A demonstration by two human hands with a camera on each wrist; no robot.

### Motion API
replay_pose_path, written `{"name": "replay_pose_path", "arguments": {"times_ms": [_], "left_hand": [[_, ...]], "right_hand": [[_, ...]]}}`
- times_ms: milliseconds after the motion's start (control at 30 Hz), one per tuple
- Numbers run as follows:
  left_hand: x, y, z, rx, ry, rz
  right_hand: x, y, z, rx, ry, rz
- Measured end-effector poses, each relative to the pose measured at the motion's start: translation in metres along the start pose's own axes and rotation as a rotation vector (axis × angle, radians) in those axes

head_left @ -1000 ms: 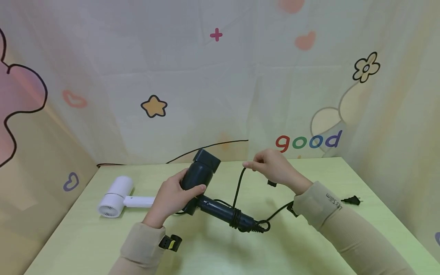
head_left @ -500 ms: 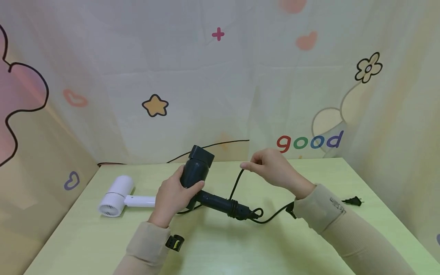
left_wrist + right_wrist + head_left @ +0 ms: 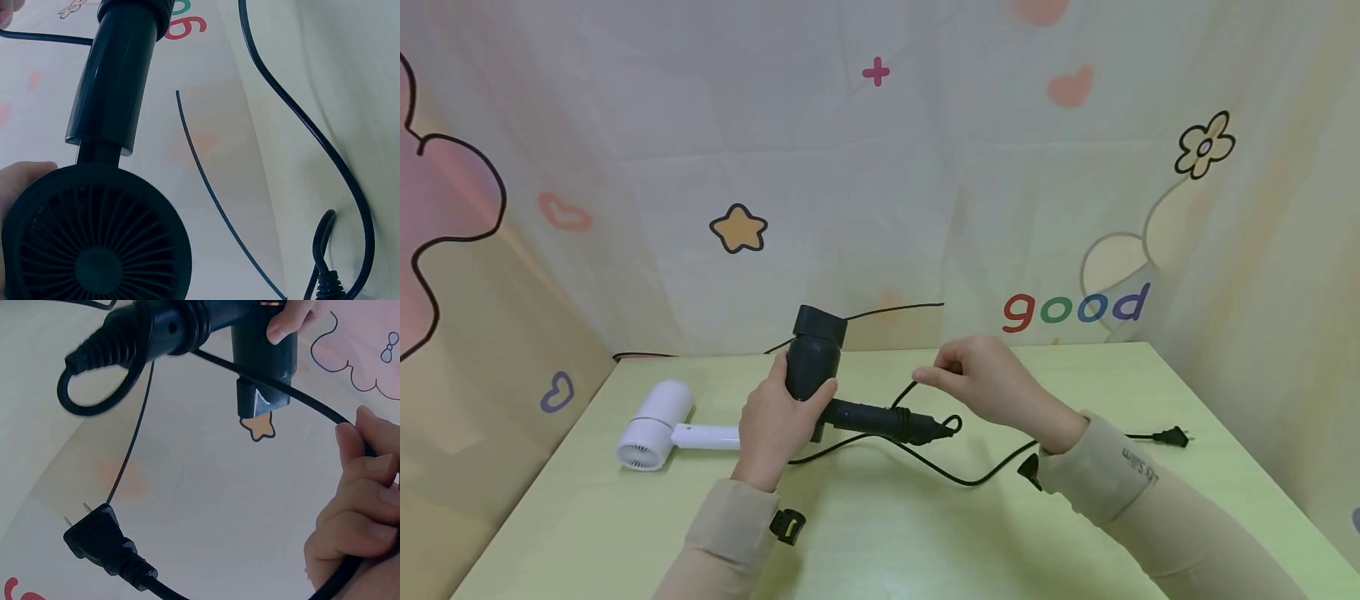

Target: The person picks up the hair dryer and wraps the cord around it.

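Note:
My left hand (image 3: 773,421) grips the body of a dark hair dryer (image 3: 814,367), held above the table with its nozzle up and its handle pointing right. The left wrist view shows its round rear grille (image 3: 144,237). Several turns of black cord (image 3: 904,425) wrap the handle near its end, where a small loop sticks out. My right hand (image 3: 985,379) pinches the cord's free part, which rises from the wraps to the fingertips. In the right wrist view the cord runs through the curled fingers, and a two-pin plug (image 3: 97,534) dangles from it.
A white hair dryer (image 3: 655,425) lies at the table's left, its handle end hidden behind my left hand. Another black cord (image 3: 973,482) snakes across the table (image 3: 880,533) to a plug (image 3: 1171,437) at the right. A printed curtain (image 3: 820,167) hangs behind.
The dark hair dryer has tilted more upright and shifted left, its handle end rising. My right hand has moved slightly left and down with the cord, leaving less cord between it and the handle.

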State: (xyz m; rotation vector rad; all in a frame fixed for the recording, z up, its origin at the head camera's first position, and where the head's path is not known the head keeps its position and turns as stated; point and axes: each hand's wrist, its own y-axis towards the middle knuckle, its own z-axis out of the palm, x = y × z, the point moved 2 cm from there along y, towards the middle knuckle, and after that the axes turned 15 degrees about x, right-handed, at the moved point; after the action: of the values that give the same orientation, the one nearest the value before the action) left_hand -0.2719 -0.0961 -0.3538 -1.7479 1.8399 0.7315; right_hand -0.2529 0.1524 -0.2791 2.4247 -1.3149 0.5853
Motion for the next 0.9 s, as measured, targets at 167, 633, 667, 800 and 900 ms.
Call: {"name": "replay_pose_path", "arguments": {"times_ms": [167,633,667,800,900], "left_hand": [[0.0,0.001,0.0,-0.047,-0.033,0.008],[0.001,0.005,-0.001,-0.131,-0.119,-0.023],[0.001,0.006,-0.001,-0.13,-0.125,-0.026],[0.001,0.007,-0.003,-0.13,-0.152,-0.049],[0.001,0.008,-0.004,-0.135,-0.171,-0.07]], "right_hand": [[0.007,-0.006,0.002,0.017,-0.001,0.0],[0.011,-0.019,0.014,0.069,0.061,-0.005],[0.012,-0.02,0.015,0.072,0.067,-0.008],[0.013,-0.023,0.022,0.08,0.085,-0.031],[0.013,-0.025,0.029,0.088,0.094,-0.048]]}}
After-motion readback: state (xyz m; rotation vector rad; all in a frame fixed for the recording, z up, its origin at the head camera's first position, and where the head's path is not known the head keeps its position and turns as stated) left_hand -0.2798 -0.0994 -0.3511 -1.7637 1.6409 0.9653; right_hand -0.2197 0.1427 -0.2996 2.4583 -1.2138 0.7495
